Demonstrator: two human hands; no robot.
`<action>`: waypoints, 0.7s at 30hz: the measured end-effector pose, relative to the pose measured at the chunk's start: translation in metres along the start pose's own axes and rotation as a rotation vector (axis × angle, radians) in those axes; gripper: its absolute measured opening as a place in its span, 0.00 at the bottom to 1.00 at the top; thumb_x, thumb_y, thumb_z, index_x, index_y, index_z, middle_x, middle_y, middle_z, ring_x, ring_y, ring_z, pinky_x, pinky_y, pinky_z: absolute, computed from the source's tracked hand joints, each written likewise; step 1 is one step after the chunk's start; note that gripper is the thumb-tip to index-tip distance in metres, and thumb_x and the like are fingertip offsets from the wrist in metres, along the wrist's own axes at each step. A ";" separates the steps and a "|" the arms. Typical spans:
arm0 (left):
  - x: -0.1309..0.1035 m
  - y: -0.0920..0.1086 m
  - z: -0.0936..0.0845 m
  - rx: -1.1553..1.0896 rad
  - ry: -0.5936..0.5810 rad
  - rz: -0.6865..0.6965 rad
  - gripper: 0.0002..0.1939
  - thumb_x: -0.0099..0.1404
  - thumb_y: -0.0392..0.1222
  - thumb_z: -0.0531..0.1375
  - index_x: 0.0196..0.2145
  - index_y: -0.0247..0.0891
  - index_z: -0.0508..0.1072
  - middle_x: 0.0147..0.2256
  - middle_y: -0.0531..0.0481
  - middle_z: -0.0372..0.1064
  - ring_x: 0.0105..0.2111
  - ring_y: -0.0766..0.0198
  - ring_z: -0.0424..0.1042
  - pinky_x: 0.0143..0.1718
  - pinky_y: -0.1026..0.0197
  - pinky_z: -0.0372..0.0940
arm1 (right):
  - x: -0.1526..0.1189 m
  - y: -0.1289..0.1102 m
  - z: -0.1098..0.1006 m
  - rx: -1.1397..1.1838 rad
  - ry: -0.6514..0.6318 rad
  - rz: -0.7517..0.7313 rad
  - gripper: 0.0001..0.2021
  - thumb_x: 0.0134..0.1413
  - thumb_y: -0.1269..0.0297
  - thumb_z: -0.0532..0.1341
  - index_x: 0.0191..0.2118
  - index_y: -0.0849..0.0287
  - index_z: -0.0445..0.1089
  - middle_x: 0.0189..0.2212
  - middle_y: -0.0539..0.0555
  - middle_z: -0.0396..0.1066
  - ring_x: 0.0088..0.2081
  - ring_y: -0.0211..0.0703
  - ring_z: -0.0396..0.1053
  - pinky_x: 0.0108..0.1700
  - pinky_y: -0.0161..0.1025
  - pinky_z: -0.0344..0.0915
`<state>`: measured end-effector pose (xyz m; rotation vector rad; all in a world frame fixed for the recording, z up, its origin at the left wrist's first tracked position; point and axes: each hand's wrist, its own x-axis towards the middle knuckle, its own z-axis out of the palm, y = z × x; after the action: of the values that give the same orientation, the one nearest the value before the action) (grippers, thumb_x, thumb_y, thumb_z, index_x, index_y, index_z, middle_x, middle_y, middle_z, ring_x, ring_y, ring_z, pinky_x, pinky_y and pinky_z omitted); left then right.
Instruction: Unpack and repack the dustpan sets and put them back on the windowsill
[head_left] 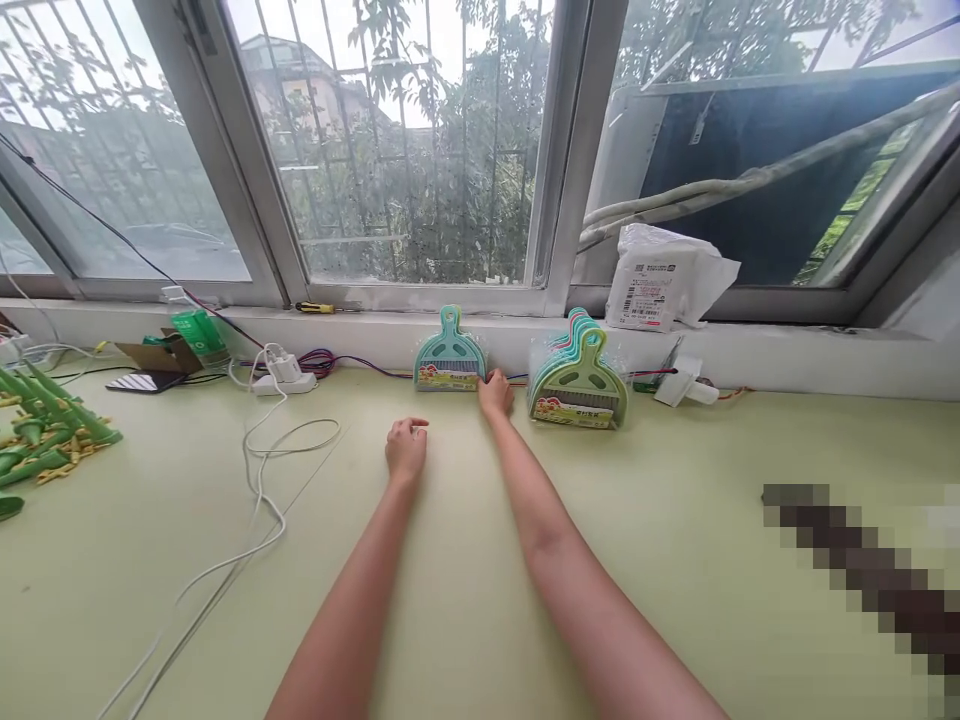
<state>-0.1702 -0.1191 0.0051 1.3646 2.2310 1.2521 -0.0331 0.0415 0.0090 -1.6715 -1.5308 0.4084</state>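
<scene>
A teal brush-and-dustpan set (450, 352) in clear wrapping stands upright against the wall below the window. My right hand (496, 393) is at its lower right corner, fingers closed on that edge. Farther right, a row of several similar sets (579, 388), green in front with teal and pink behind, stands one behind another. My left hand (407, 446) is just above the table, in front and to the left of the teal set, touching none of the sets. Its fingers are curled loosely and apart, with nothing visible in them.
White cables (262, 480) run across the pale green table (675, 560) at left, from a power strip (285, 383). Green and yellow pieces (52, 435) lie far left. A white package (656, 280) and a yellow screwdriver (315, 308) rest on the sill. A pixelated dark shape lies right.
</scene>
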 end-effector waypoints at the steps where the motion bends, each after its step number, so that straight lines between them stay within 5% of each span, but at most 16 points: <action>1: 0.000 0.000 0.000 0.011 0.000 0.007 0.13 0.60 0.34 0.52 0.37 0.42 0.75 0.46 0.45 0.70 0.49 0.55 0.69 0.50 0.56 0.63 | 0.000 0.000 -0.001 0.011 0.001 0.012 0.09 0.60 0.59 0.60 0.40 0.58 0.66 0.43 0.60 0.72 0.45 0.52 0.72 0.44 0.44 0.64; 10: -0.001 0.001 0.000 0.058 -0.034 0.032 0.13 0.61 0.34 0.52 0.37 0.43 0.75 0.49 0.46 0.69 0.52 0.54 0.67 0.52 0.54 0.60 | 0.001 0.004 0.001 0.011 0.047 0.015 0.12 0.54 0.60 0.64 0.42 0.58 0.69 0.46 0.60 0.72 0.46 0.52 0.72 0.46 0.44 0.65; 21: -0.004 0.005 -0.001 0.058 -0.042 0.026 0.13 0.61 0.34 0.52 0.37 0.43 0.75 0.49 0.46 0.69 0.52 0.54 0.67 0.53 0.52 0.59 | -0.002 0.001 0.002 -0.191 -0.024 -0.066 0.09 0.61 0.66 0.57 0.45 0.60 0.71 0.40 0.66 0.75 0.44 0.55 0.74 0.44 0.45 0.66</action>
<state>-0.1653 -0.1223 0.0089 1.4321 2.2449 1.1642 -0.0349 0.0402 0.0064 -1.7606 -1.6818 0.2552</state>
